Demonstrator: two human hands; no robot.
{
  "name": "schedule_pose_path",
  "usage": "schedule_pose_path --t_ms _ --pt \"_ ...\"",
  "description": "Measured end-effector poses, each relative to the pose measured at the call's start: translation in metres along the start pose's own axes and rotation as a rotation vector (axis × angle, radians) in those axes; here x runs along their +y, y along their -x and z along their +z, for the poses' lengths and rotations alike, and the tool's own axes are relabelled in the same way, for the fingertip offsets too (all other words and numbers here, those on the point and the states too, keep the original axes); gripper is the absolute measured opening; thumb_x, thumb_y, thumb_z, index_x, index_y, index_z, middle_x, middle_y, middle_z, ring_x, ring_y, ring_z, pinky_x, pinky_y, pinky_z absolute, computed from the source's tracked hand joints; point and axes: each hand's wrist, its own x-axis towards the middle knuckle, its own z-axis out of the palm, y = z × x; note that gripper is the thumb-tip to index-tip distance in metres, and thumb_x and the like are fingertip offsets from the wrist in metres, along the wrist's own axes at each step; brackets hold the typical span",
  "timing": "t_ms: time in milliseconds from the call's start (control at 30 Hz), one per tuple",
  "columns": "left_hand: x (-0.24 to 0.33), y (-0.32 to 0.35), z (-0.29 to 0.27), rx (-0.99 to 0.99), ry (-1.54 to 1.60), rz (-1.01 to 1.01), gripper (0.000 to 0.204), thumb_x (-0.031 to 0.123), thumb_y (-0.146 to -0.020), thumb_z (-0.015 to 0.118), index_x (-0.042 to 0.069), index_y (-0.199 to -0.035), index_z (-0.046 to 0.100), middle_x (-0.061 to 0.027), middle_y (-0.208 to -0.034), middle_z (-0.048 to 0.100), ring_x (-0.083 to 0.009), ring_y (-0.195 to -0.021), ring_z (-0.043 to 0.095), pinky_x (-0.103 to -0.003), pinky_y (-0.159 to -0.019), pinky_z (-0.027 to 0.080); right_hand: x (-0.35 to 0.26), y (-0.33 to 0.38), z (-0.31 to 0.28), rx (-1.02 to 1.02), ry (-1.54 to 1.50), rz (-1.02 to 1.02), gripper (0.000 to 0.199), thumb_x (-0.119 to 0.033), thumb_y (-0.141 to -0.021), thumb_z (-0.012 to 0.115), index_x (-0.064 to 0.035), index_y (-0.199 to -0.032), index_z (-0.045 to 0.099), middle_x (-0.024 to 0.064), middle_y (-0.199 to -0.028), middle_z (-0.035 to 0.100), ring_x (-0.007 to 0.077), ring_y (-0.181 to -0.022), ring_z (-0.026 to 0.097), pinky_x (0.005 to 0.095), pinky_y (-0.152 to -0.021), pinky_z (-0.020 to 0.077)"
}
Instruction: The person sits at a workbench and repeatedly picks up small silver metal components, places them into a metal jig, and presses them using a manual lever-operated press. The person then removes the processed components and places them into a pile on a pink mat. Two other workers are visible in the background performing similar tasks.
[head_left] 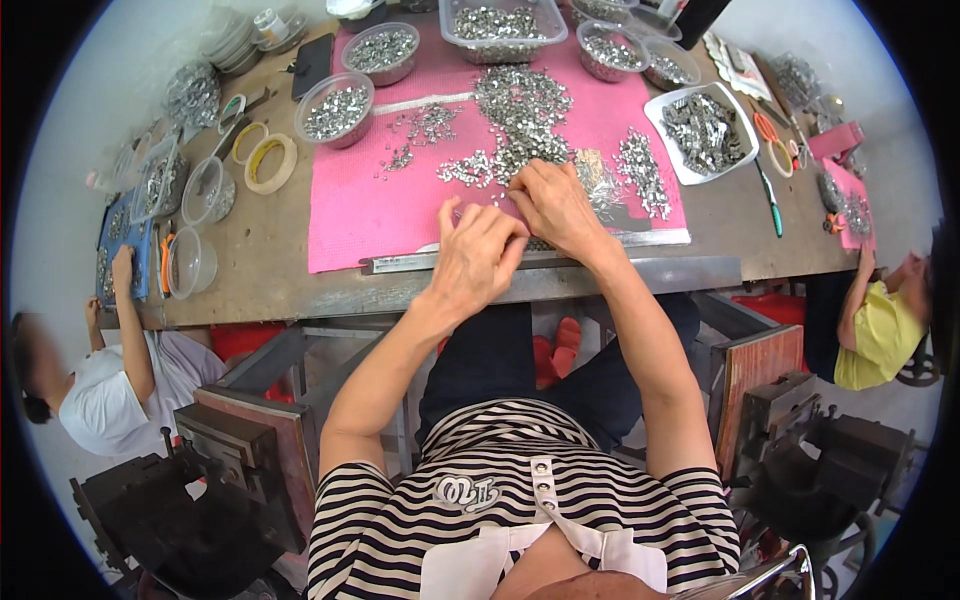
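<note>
Over the front part of a pink mat (345, 220), my two hands are close together. My left hand (472, 252) is curled, its thumb and fingertips drawn together; whatever is in them is too small or hidden to make out. My right hand (562, 208) bends its fingers down at the near end of a heap of small silvery metal pieces (522, 105); its fingertips are closed and their contents are hidden. Shiny loose pieces (468, 169) lie just beyond my left hand. Thin metal pins (600, 188) lie right of my right hand, beside another scatter of pieces (642, 175).
Clear plastic bowls (338, 110) and a rectangular tub (503, 50) of metal pieces stand behind. A white dish (700, 130) holds darker parts. Tape rolls (270, 165) lie left, a green-handled tool (775, 212) right. A metal bar (405, 264) edges the mat. Co-workers sit on both sides.
</note>
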Motion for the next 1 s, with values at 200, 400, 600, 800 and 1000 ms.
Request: schedule_pose_path --t_ms 200,400,600,800,1000 --pt "0.009 0.005 0.011 0.022 0.017 0.022 0.011 0.013 -0.085 0.076 0.011 -0.093 0.069 -0.0015 -0.089 0.063 -0.0221 -0.091 0.060 -0.056 -0.110 0.031 -0.012 0.039 -0.041 -0.041 -0.163 0.104 0.011 -0.009 -0.090 0.071 -0.0042 -0.092 0.062 0.0093 -0.087 0.061 0.0294 -0.084 0.060 0.0416 -0.081 0.0407" --pt "0.013 0.004 0.012 0.009 -0.019 0.029 0.012 0.014 -0.084 0.077 0.012 -0.094 0.070 -0.0002 -0.092 0.064 -0.0213 -0.095 0.061 -0.058 -0.111 0.030 -0.026 0.066 -0.044 0.039 -0.083 -0.014 0.016 -0.004 -0.085 0.075 -0.0042 -0.094 0.062 0.0080 -0.093 0.061 0.0279 -0.087 0.058 0.0408 -0.081 0.0421" --pt "0.009 0.007 0.006 0.063 0.008 0.043 0.010 0.013 -0.086 0.076 0.012 -0.095 0.072 -0.0008 -0.092 0.067 -0.0221 -0.091 0.063 -0.059 -0.112 0.029 -0.029 0.072 -0.037 0.105 -0.017 -0.062 0.015 -0.003 -0.085 0.076 -0.0045 -0.096 0.066 0.0083 -0.096 0.063 0.0287 -0.090 0.060 0.0417 -0.082 0.0436" --pt "-0.021 -0.008 -0.015 0.071 -0.155 -0.143 0.008 0.014 -0.088 0.076 0.013 -0.096 0.074 0.0000 -0.090 0.070 -0.0207 -0.089 0.063 -0.056 -0.110 0.030 -0.021 0.048 -0.032 0.103 -0.040 -0.032 0.012 -0.004 -0.086 0.075 -0.0047 -0.096 0.067 0.0086 -0.095 0.064 0.0287 -0.091 0.061 0.0410 -0.082 0.0444" --pt "-0.029 -0.013 -0.011 0.062 -0.217 -0.116 0.011 0.015 -0.086 0.079 0.013 -0.095 0.074 0.0010 -0.092 0.070 -0.0215 -0.092 0.061 -0.056 -0.108 0.030 -0.015 0.003 0.008 0.096 0.068 -0.056 0.009 -0.009 -0.086 0.072 -0.0039 -0.091 0.066 0.0110 -0.090 0.060 0.0306 -0.091 0.059 0.0435 -0.084 0.0440"
